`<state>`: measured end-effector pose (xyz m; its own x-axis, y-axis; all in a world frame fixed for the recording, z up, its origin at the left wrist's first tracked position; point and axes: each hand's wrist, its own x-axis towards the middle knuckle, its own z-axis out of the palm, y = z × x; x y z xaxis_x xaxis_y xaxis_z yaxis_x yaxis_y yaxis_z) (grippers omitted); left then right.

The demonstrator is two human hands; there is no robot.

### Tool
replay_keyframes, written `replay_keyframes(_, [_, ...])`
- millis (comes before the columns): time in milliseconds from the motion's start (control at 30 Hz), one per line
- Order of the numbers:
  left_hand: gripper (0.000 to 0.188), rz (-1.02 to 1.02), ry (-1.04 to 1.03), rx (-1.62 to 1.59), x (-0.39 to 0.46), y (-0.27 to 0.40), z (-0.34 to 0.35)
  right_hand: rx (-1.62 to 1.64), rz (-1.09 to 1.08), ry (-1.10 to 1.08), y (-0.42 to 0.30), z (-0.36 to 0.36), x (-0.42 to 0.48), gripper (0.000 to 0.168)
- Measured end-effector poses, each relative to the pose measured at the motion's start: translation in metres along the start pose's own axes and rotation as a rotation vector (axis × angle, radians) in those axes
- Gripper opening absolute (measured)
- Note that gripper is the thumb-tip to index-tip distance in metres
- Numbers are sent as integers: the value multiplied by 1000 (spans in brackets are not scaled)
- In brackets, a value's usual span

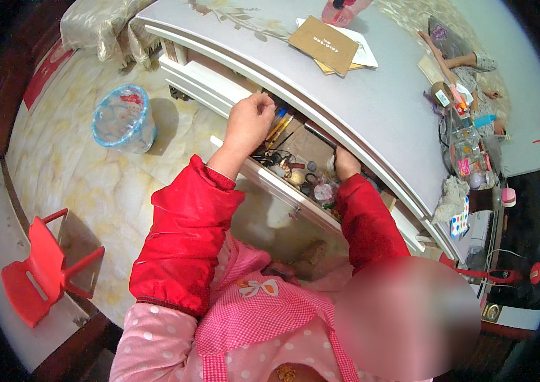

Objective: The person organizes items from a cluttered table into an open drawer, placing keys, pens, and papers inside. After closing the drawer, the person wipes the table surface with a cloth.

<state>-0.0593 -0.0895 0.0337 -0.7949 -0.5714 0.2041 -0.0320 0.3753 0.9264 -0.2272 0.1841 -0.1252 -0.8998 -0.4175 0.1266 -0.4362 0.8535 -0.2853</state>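
Observation:
A white drawer point(277, 183) is pulled out from under a table with a pale top. My left hand point(250, 117) is over its left end with curled fingers, beside several pens and pencils point(277, 129); whether it holds something small is hidden. Inside the right part of the drawer is my right hand point(347, 164), its fingertips out of sight. It is close to a round whitish item point(331, 163) and a flat dark-edged object point(320, 132). Small loose items lie along the drawer's front, among them a dark cable point(274, 156), a yellowish ball point(296, 178) and a clear plastic bag point(323, 192).
A brown booklet point(325, 45) lies on papers on the tabletop point(379, 105), near a pink container point(341, 13). Bottles and a cloth point(450, 198) crowd the right end. On the floor are a lined waste bin point(124, 119) and a red chair point(35, 272). Another person point(466, 71) reclines beyond the table.

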Motion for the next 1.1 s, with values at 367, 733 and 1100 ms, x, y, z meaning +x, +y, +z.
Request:
replay_keyframes(367, [18, 17, 8, 40, 0, -10, 3, -228, -154, -252, -31, -19, -6, 36])
replay_keyframes(733, [23, -62, -73, 2, -3, -5, 2, 387, -409, 166, -145, -155, -21, 27])
replay_keyframes(1100, [18, 20, -35, -35, -3, -1, 14, 316, 198, 226, -150, -151, 132, 85])
